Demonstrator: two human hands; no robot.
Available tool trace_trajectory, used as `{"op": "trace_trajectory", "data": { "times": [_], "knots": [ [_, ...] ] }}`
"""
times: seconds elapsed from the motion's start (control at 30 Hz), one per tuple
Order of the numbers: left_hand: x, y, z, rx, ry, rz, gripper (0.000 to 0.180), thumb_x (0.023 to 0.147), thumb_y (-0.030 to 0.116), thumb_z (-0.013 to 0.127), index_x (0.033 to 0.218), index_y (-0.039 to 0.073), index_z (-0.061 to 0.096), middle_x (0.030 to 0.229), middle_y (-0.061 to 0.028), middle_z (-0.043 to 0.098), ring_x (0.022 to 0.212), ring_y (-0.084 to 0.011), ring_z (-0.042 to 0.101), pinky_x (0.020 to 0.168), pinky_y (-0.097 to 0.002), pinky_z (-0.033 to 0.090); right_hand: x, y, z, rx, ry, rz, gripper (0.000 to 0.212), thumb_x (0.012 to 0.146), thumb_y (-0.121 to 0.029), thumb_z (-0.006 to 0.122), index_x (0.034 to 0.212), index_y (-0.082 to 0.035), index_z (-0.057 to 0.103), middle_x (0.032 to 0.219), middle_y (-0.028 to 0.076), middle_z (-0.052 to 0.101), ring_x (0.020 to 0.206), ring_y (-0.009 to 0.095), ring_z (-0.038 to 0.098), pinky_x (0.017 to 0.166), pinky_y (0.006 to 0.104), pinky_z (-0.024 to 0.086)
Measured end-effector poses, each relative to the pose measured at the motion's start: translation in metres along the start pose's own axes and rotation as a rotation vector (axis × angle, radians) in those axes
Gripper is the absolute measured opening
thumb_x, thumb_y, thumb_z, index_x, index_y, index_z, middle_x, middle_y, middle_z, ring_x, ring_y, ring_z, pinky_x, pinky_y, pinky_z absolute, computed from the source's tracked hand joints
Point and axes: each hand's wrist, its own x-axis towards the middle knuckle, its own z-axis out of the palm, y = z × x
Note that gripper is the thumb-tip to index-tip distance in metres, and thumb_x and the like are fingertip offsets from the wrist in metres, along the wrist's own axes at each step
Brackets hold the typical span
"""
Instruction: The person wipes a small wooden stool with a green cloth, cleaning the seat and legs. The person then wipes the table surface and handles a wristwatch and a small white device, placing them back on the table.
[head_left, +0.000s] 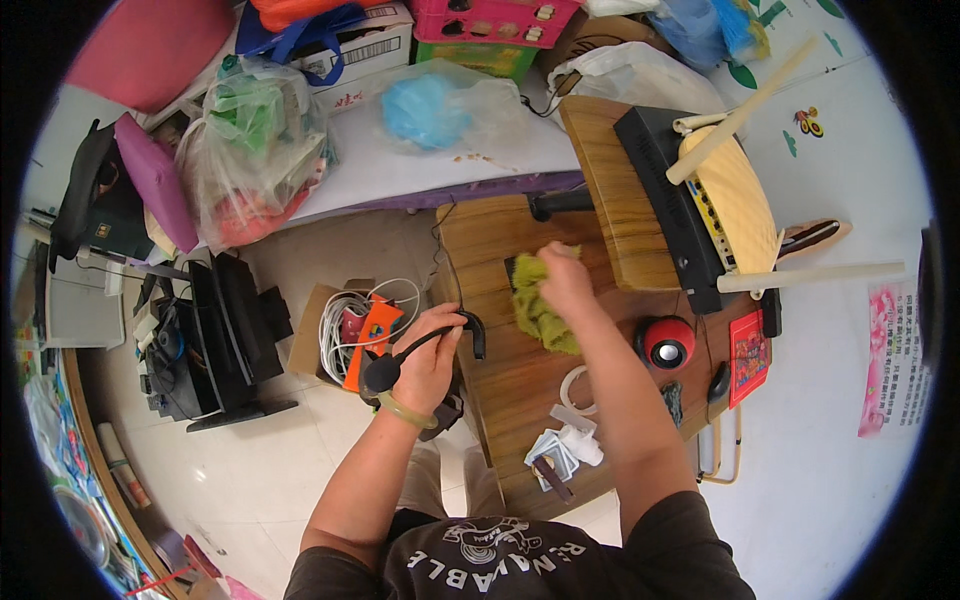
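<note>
My left hand is closed around a black headset with a round pad and a thin curved arm, held just off the left edge of the wooden desk. A pale bangle circles that wrist. Over the desk top, my right hand grips a fuzzy green cloth, which hangs bunched below the fingers and lies against the wood. A small dark piece shows beside the cloth's left edge; its kind cannot be made out.
A red and black round speaker, a black mouse, a white ring and cards lie on the desk. The raised shelf holds a black box and a router with antennas. A cable-filled carton stands left.
</note>
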Motion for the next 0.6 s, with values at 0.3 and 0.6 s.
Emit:
{"op": "trace_trajectory", "data": {
  "times": [0.3, 0.6],
  "knots": [
    [-0.009, -0.006, -0.009, 0.0, -0.003, -0.043, 0.011, 0.089, -0.002, 0.061, 0.1, 0.001, 0.063, 0.109, -0.0166, 0.066, 0.097, -0.0302, 0.064, 0.085, -0.033, 0.051, -0.008, 0.051, -0.009, 0.174, 0.105, -0.016, 0.037, 0.07, 0.011, 0.062, 0.106, 0.005, 0.059, 0.106, 0.016, 0.058, 0.104, 0.037, 0.058, 0.09, 0.0353, 0.046],
    [-0.004, -0.004, -0.006, -0.008, -0.006, -0.003, 0.013, 0.087, -0.002, 0.063, 0.099, 0.002, 0.063, 0.108, -0.0162, 0.066, 0.094, -0.0312, 0.065, 0.082, -0.0326, 0.052, -0.043, 0.067, -0.024, 1.019, 0.024, 0.37, 0.044, 0.073, -0.003, 0.07, 0.115, -0.005, 0.06, 0.12, 0.008, 0.06, 0.111, 0.021, 0.057, 0.095, 0.0323, 0.045]
  ]
}}
